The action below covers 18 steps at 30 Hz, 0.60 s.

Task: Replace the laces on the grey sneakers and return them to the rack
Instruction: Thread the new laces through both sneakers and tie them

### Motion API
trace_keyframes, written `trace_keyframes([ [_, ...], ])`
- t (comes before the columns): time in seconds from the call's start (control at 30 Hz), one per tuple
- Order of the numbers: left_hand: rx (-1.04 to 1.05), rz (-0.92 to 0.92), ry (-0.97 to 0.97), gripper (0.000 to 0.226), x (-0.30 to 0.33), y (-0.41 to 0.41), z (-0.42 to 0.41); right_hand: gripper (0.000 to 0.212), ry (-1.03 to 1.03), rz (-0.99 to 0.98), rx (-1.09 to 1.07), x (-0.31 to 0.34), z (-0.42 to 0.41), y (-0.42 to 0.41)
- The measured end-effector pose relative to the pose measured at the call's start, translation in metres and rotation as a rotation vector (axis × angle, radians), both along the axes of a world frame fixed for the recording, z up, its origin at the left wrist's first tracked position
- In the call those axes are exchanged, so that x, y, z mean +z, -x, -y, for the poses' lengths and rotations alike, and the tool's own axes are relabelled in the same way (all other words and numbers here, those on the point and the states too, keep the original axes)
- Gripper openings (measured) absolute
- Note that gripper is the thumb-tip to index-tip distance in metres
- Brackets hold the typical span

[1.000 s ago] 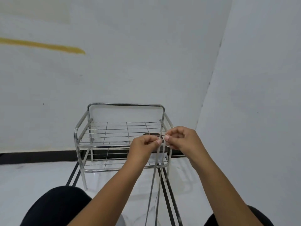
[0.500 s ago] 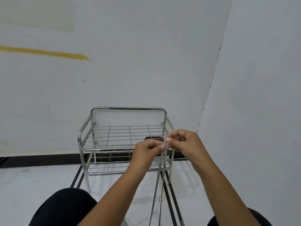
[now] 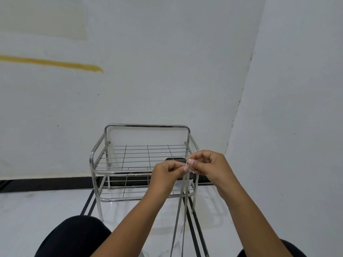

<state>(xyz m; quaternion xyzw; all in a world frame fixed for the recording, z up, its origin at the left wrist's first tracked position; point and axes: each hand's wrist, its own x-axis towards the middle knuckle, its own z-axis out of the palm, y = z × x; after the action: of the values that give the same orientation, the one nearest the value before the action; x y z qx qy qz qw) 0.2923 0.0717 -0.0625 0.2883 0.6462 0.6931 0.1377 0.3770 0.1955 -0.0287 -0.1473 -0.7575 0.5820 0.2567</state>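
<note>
Grey lace [image 3: 179, 206] hangs vertical, ends up | left hand [image 3: 167, 173] and right hand [image 3: 207, 165] pinch its top

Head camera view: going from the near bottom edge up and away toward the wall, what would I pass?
Black-clad knee → hanging grey laces → left hand and right hand pinching the lace ends → steel wire rack → yellow stripe on wall.

Grey lace [image 3: 179, 204], two flat strands hanging straight down, empty two-tier steel rack [image 3: 130, 160] behind
</note>
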Motion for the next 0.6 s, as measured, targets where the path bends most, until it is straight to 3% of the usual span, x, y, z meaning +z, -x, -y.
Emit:
trace_keyframes([
  [0.6, -0.009, -0.022, 0.021, 0.007, -0.0016, 0.0017, -0.0014, 0.004, -0.012, -0.003, -0.019, 0.0003, 0.0003, 0.0004],
])
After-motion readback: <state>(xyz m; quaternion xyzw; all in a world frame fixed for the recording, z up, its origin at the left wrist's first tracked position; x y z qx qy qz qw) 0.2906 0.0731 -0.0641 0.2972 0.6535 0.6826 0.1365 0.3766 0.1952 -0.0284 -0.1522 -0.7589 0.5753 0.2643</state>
